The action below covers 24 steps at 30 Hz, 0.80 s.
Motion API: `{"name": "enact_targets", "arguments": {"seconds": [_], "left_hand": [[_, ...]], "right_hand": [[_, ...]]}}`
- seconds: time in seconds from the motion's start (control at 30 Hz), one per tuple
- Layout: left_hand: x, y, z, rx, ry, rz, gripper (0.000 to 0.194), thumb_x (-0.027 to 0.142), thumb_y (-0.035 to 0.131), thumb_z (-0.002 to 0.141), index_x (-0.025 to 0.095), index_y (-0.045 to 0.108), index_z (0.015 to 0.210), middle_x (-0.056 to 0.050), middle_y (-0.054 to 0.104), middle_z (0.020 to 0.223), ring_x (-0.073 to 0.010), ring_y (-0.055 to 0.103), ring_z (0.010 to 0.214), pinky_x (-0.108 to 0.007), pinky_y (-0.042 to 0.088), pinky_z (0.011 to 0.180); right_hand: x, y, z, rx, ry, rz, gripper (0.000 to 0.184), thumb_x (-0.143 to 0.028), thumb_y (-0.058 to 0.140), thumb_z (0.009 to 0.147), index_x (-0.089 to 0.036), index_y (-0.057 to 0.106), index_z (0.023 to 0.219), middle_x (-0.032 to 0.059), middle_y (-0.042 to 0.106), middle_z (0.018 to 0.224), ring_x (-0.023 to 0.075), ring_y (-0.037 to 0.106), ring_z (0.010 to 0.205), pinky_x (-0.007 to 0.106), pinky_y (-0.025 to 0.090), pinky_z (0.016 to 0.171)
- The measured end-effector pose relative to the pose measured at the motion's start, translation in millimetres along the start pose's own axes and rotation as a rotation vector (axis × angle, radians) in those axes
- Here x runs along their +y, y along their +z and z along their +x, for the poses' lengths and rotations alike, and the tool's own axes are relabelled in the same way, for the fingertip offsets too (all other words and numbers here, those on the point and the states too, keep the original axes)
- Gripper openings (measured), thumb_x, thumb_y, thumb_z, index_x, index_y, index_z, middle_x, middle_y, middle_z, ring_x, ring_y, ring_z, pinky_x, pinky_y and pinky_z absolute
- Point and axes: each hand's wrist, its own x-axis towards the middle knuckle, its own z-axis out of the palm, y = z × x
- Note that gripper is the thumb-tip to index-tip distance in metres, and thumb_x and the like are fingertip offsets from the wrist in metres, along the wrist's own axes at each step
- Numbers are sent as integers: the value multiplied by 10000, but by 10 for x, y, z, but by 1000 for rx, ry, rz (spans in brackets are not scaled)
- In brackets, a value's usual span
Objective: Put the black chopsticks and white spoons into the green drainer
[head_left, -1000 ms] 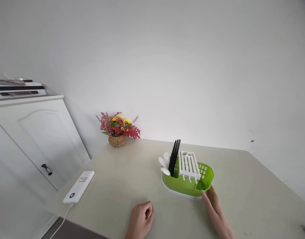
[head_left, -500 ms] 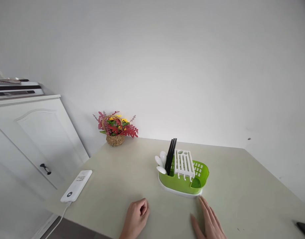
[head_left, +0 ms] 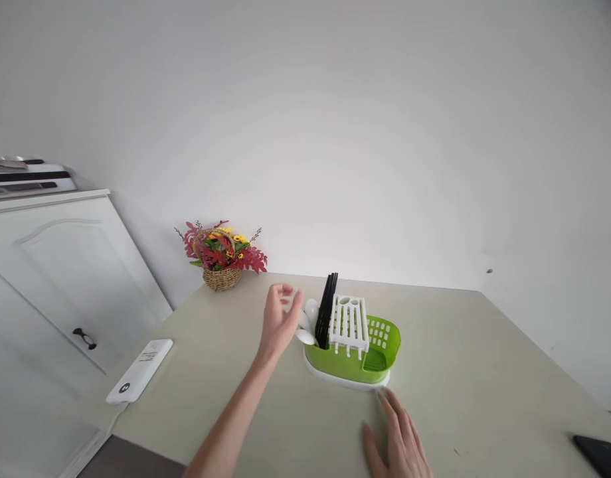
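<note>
White spoons in green caddy, your left hand near them, fingers parted, your right hand spread on table

The left hand, mid-frame, and its slender forearm are bare; the right hand, lower centre-right, is bare, with slim fingers.

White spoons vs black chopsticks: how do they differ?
Colour: spoons white, chopsticks black.
Shape: spoons show rounded bowls, chopsticks are straight and thin.
Pose: chopsticks rise higher, tilting slightly to picture right; the front spoon leans left.
Shared: both stand in the green holder.
</note>
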Motion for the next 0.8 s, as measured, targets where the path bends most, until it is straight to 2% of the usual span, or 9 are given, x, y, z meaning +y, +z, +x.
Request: {"name": "enact_targets", "arguments": {"seconds": [0.07,0.13,0.17,0.23,0.33,0.4,0.47,0.6,0.8], "left_hand": [[118,337,212,-66,44,-65,396,424,682,911,227,462,1175,-121,586,1246,-218,599,1157,-335,466,997],[168,621,378,-122,38,-42,519,392,736,884,206,423,1254,-169,552,1312,-246,563,1267,-362,435,1068],[171,726,444,-172,1,-2,567,384,758,869,192,414,1277,-176,568,1292,-257,572,1264,-366,438,1064],[144,850,537,-312,-85,111,572,399,775,856,171,444,1263,-135,662,1102,-269,661,1104,-363,485,972],[65,873,586,-452,-128,223,336,425,751,865,195,567,1024,-43,677,753,-273,709,795,-346,515,779],[17,846,571,-448,-99,229,229,397,713,891,222,576,839,-46,670,689,-275,707,743,-338,511,733],[-17,824,540,-439,-67,213,224,359,662,925,230,578,763,-62,697,715,-266,713,758,-331,518,736],[-61,804,487,-405,-43,126,240,337,624,954,229,590,743,-71,741,781,-238,723,754,-326,545,742],[-95,708,584,-291,-73,-113,319,445,468,1057,210,536,852,-38,713,721,-180,727,677,-311,605,698]], "right_hand": [[16,20,6,8,-14,-6,551,-480,434,1002,-270,435,1511,132,527,1535,374,520,1399,584,497,1084],[32,43,13,19,-27,-11,542,-466,437,1006,-270,427,1511,133,524,1538,370,515,1404,582,488,1095],[40,57,16,24,-33,-14,538,-459,436,1009,-269,420,1512,135,523,1539,367,513,1405,582,486,1097],[58,87,21,35,-49,-23,532,-446,435,1011,-265,408,1510,144,522,1537,370,512,1406,588,486,1095],[98,136,22,61,-87,-38,520,-433,448,1004,-262,412,1494,152,533,1524,379,517,1397,600,487,1089],[124,163,20,77,-103,-46,512,-431,456,1001,-263,420,1484,148,539,1520,381,521,1392,602,487,1090],[136,174,17,84,-106,-49,508,-440,453,1002,-264,429,1478,146,543,1517,382,525,1388,603,489,1088],[109,138,17,74,-93,-35,497,-460,440,1007,-264,450,1464,148,545,1517,379,534,1380,599,492,1086],[67,64,16,53,-58,-8,467,-474,456,1002,-270,504,1419,131,548,1517,374,536,1385,593,498,1086]]}}
